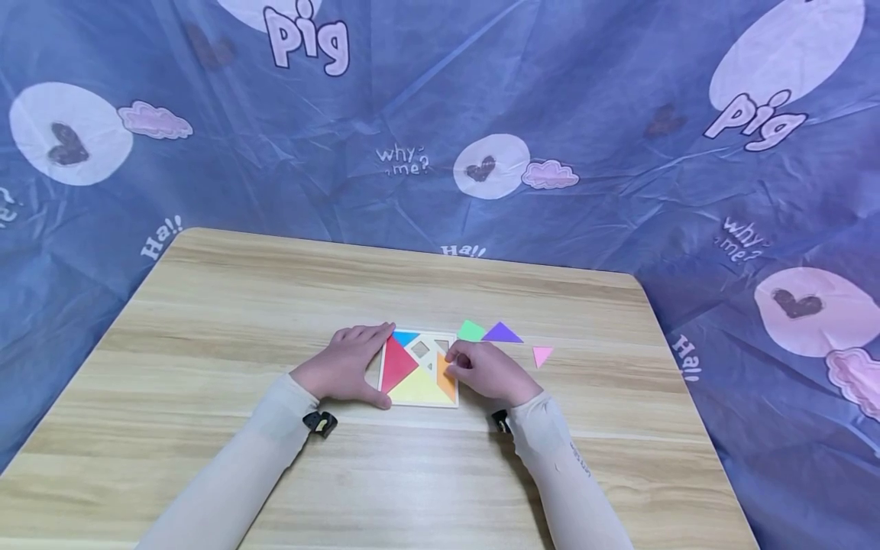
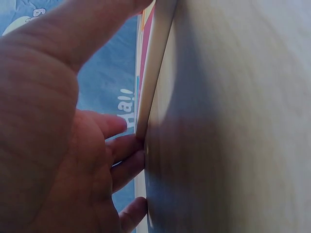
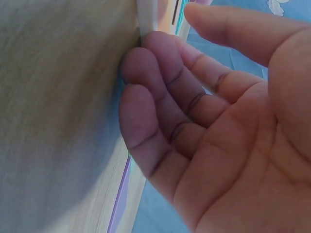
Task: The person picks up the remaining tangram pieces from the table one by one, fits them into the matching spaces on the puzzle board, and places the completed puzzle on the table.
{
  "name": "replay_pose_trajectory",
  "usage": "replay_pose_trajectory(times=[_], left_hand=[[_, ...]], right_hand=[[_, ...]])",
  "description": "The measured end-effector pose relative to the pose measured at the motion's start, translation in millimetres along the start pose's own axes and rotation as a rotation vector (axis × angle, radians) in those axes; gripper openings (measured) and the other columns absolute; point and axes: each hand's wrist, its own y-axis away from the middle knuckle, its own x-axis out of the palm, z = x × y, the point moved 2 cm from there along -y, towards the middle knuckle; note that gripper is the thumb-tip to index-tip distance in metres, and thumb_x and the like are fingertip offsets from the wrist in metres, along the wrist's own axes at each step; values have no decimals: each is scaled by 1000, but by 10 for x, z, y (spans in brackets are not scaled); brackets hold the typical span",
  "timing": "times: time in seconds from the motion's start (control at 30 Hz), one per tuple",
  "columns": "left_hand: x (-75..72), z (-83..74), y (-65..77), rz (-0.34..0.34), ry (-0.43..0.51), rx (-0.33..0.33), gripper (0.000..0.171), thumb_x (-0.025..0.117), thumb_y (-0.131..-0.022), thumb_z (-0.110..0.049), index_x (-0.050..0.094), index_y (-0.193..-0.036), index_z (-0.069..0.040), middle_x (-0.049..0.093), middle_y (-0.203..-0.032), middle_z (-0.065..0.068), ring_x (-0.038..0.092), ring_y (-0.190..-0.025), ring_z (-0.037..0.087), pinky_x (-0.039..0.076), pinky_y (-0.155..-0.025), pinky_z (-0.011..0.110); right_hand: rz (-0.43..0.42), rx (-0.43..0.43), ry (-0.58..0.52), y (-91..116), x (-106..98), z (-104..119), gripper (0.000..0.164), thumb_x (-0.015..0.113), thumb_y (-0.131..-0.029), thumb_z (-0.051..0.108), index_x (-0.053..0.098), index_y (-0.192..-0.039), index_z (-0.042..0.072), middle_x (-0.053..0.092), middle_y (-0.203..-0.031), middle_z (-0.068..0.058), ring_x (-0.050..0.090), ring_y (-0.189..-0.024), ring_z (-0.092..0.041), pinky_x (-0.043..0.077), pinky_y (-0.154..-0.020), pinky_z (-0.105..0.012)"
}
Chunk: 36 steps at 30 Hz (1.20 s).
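Note:
A pale wooden tangram board [image 1: 421, 405] lies on the table, with a red triangle [image 1: 396, 367], a yellow triangle [image 1: 421, 387] and a blue triangle [image 1: 402, 338] in it. My left hand [image 1: 347, 365] rests along its left edge, fingers near the far corner and thumb at the near one. At the right side, my right hand [image 1: 491, 373] pinches the orange parallelogram piece [image 1: 444, 377] with thumb and index finger; the fingers partly cover it. The other right fingers [image 3: 141, 111] are curled by the board's edge. Bare slots show near the middle and upper right.
Beyond the board's right corner lie a green square [image 1: 470, 331] and a purple triangle [image 1: 503, 333]. A pink triangle [image 1: 541, 355] lies farther right. The wooden table [image 1: 385, 473] is backed by a blue printed cloth [image 1: 385, 99].

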Motion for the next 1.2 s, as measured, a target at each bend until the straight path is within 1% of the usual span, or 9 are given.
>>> replay_pose_trajectory(times=[0.23,0.4,0.5,0.53,0.63,0.73,0.77,0.87,1.2], left_hand=[[9,5,3,4,3,-2,131,83,-71,-69,18,-166,-7,26,-170,10,28,-151,32,22,-121,55],[12,9,-2,8,-10,-3,131,82,-72,-70,17,-166,-7,25,-170,10,27,-152,32,22,-121,55],[14,11,-5,10,-16,-5,131,81,-71,-71,17,-166,-7,24,-171,10,27,-152,32,21,-121,55],[14,12,-6,10,-17,-6,131,81,-71,-71,17,-166,-7,24,-171,9,27,-152,32,21,-121,55],[15,14,-9,12,-14,-11,131,81,-71,-71,17,-166,-7,24,-171,9,27,-153,31,22,-121,55],[16,14,-12,15,-11,-15,131,82,-71,-70,17,-166,-8,24,-171,9,27,-153,31,21,-121,55],[16,13,-12,17,-9,-16,131,82,-71,-70,17,-166,-8,24,-171,9,27,-153,31,21,-121,55],[18,15,-12,19,-9,-17,131,82,-71,-70,17,-166,-8,25,-171,9,27,-153,32,21,-121,56],[3,4,10,17,-3,-15,130,83,-72,-68,18,-166,-7,25,-171,10,27,-153,32,21,-121,55]], right_hand=[[-31,-49,-68,14,-61,-11,9,69,-100,16,72,-105,11,61,-81,6,54,-73,-12,49,-71,-29],[-96,-34,-77,29,-158,-45,5,70,-99,16,72,-101,12,62,-78,7,54,-71,-10,49,-68,-29],[-137,-28,-67,32,-207,-67,5,70,-99,15,73,-100,11,62,-77,7,56,-70,-11,52,-71,-34],[-153,-30,-58,33,-221,-78,5,70,-99,16,73,-100,11,62,-76,7,56,-70,-11,54,-79,-38],[-194,-24,-45,43,-255,-103,6,71,-99,17,73,-101,12,59,-75,6,54,-72,-13,51,-83,-43],[-220,-14,-47,51,-284,-124,10,72,-98,18,72,-105,11,58,-76,5,53,-74,-14,50,-82,-40],[-225,-8,-55,55,-294,-127,12,73,-97,18,72,-106,9,59,-77,4,53,-75,-15,49,-75,-37],[-239,4,-65,63,-330,-154,17,74,-96,15,71,-109,5,60,-79,2,55,-74,-16,49,-72,-34],[-286,45,-52,93,-404,-248,25,75,-94,10,69,-115,-1,67,-88,-4,62,-82,-18,53,-78,-37]])
